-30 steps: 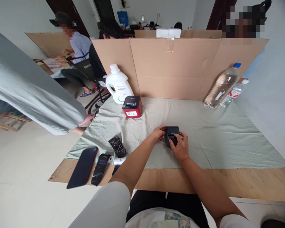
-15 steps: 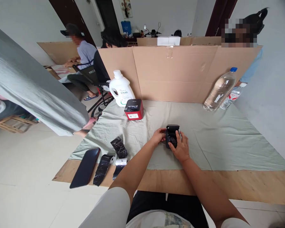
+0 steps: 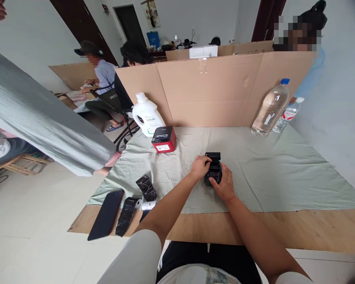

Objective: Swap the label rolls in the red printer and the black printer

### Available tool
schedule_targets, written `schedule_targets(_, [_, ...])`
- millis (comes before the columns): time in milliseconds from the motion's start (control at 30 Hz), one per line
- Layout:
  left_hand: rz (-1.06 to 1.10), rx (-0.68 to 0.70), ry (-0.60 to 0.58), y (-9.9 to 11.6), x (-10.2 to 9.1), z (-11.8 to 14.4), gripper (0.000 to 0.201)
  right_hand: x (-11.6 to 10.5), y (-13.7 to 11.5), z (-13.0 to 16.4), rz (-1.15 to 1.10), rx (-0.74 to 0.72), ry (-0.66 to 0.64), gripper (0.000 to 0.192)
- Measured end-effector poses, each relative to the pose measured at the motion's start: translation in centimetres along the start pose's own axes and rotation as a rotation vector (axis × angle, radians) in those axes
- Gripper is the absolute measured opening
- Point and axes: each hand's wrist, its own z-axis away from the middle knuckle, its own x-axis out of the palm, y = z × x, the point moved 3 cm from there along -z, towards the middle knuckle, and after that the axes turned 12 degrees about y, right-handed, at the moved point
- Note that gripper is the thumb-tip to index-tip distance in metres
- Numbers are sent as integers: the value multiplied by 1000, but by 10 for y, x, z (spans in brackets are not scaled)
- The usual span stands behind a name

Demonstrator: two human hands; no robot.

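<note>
A small black portable printer (image 3: 214, 176) lies on the cloth in front of me, its lid (image 3: 213, 155) raised at the far side. My right hand (image 3: 225, 184) grips the printer's right side, with the thumb across its near end. On the opposite side, my left hand (image 3: 200, 167) has its fingers bent at the upper left edge, the tips reaching toward the opening below the lid. What those fingertips pinch inside is too small to make out. Dark film or paper seems to sit in the printer's compartment.
To the left lie paper rolls with black marbled strips (image 3: 126, 217) and a dark phone or tablet (image 3: 105, 215). A red and black box-shaped device (image 3: 163, 139) stands near a white jug (image 3: 148, 115). Clear bottles (image 3: 271, 106) stand before the cardboard partition (image 3: 210, 94). Several people sit beyond.
My left hand has moved from the printer's side up to the opening near the lid. My right fingers have slid from over the compartment to the printer's right side. The view has tilted slightly.
</note>
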Motion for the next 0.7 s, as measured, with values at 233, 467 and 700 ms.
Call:
schedule_targets(233, [-445,155,-369,25,14,-16,19,3,7,2,-27,80,-9,83])
schedule_targets(467, [-406,98,-393,29,29,-28,8,4,9,3,-40,83,-53,91])
schedule_targets(700, [-237,69,-295,24,20,-26,19,5,10,4,-40,49,-62,103])
